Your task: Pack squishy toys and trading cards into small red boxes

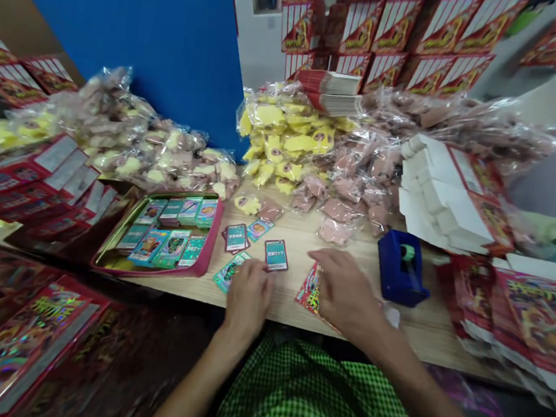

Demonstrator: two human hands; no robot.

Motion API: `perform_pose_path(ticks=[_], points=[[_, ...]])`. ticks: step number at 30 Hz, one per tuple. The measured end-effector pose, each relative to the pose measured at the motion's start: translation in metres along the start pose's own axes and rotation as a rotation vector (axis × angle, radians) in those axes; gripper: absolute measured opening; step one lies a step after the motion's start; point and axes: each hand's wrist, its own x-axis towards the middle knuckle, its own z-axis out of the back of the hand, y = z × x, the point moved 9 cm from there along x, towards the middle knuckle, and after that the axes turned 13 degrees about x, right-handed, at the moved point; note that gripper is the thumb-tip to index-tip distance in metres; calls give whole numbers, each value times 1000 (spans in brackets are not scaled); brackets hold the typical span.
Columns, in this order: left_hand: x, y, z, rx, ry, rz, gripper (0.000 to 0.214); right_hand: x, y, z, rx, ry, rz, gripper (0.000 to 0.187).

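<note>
My left hand [248,295] rests on the wooden table [299,240] with fingers curled, touching a teal card [276,255] and lying over another teal card [226,273]. My right hand [343,291] lies flat with fingers stretched over a red printed packet [310,291] near the table's front edge. A small stack of teal cards [236,238] and a loose card [259,229] lie just beyond my left hand. Whether the left hand pinches the card is unclear.
A tin tray [207,254] of card stacks sits left. A blue tape dispenser [401,267] stands right. Bags of yellow toys [284,140] and pink toys [359,183] pile behind. Red boxes [24,335] and white folded boxes [449,199] crowd both sides.
</note>
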Motion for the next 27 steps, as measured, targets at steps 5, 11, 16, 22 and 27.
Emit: perform_pose_path(ticks=[5, 11, 16, 22, 27], points=[[-15, 70, 3, 405, 246, -69, 70, 26, 15, -103, -229, 541, -93, 77], [-69, 83, 14, 539, 236, -451, 61, -36, 43, -146, -387, 486, 141, 62], [-49, 85, 40, 463, 2, -373, 58, -52, 46, -146, -447, 427, 261, 35], [-13, 85, 36, 530, 36, -107, 41, 2, 48, -133, -396, 450, 204, 37], [-16, 82, 29, 522, 147, -115, 40, 8, 38, -148, -315, 550, 157, 25]])
